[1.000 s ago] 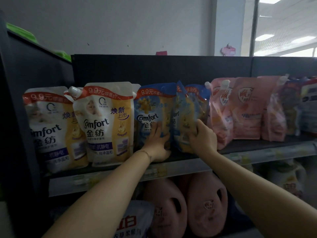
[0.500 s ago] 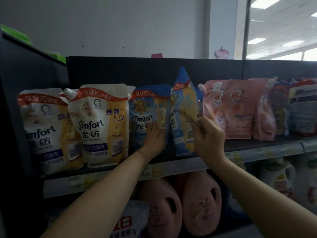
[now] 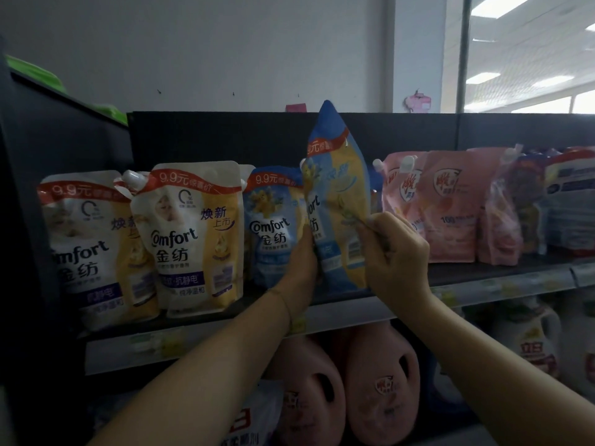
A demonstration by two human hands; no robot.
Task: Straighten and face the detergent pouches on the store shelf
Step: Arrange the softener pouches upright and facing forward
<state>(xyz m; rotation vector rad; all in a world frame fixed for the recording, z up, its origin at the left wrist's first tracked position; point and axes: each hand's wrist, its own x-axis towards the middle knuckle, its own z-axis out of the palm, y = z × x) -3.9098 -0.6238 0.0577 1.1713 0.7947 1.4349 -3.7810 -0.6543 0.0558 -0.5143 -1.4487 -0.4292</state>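
Observation:
A blue and yellow Comfort pouch [image 3: 338,188] stands lifted and turned edge-on above its neighbours on the black shelf [image 3: 483,275]. My right hand [image 3: 397,262] pinches its right edge. My left hand [image 3: 301,262] grips its left edge, in front of another blue Comfort pouch [image 3: 273,220] that faces forward. Two white and yellow Comfort pouches [image 3: 193,236] stand upright to the left. Pink pouches [image 3: 447,204] stand to the right.
More pouches [image 3: 570,201] crowd the shelf's far right. Below the shelf rail [image 3: 354,313] stand pink detergent jugs [image 3: 380,387] and white jugs [image 3: 534,346]. A black side panel [image 3: 48,140] closes the shelf on the left.
The blue and yellow pouch has risen above the row and turned more edge-on. My right hand moved up with it, and my left hand shifted from the front blue pouch to its left edge.

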